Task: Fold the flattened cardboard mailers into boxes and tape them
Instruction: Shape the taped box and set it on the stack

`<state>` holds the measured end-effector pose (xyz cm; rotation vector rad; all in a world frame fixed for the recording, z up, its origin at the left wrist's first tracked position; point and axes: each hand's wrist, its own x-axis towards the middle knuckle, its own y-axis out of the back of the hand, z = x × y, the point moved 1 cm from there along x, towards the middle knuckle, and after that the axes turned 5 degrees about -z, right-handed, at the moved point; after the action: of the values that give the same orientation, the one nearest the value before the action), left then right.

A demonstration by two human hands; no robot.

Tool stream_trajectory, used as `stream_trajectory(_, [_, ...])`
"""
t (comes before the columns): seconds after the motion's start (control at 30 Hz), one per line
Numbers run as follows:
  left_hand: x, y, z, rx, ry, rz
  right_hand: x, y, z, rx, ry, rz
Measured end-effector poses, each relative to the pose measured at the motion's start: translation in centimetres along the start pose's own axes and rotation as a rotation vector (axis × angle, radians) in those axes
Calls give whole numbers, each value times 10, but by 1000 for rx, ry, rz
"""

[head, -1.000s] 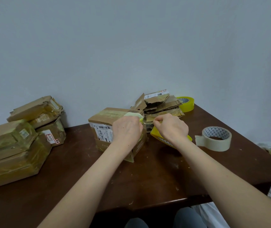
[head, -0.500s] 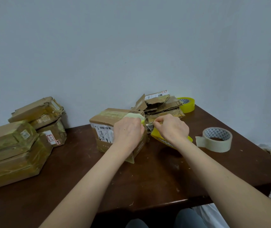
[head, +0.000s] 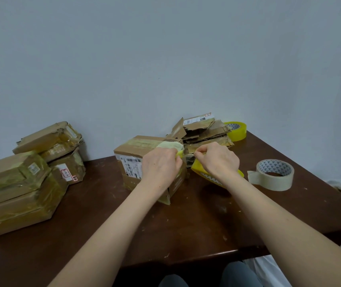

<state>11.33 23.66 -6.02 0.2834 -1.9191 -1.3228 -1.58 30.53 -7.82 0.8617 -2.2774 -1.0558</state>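
Together, palms down, left hand (head: pixel 161 164) pinches the sideways-stretched tape strip (head: pixel 188 155) at the upright cardboard box (head: pixel 132 156) corner; right hand (head: pixel 217 160) grips the yellow tape roll (head: pixel 208 177).

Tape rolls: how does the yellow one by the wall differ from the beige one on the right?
The yellow roll is glossy and partly hidden behind the cardboard pile; the beige roll is matte and in full view. The beige roll has a loose tail sticking out; the yellow roll shows none. Both lie flat, unheld, with patterned cores.
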Motion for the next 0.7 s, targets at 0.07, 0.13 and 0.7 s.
stream_trajectory(0.07, [3, 0, 4, 29, 4, -14, -1, 0, 0, -8, 8, 0])
stream_trajectory(0.13, [5, -1, 5, 59, 10, -20, -1, 0, -1, -14, 13, -3])
stream_trajectory(0.7, [0, 1, -10, 15, 18, -45, 0, -2, -4, -30, 8, -6])
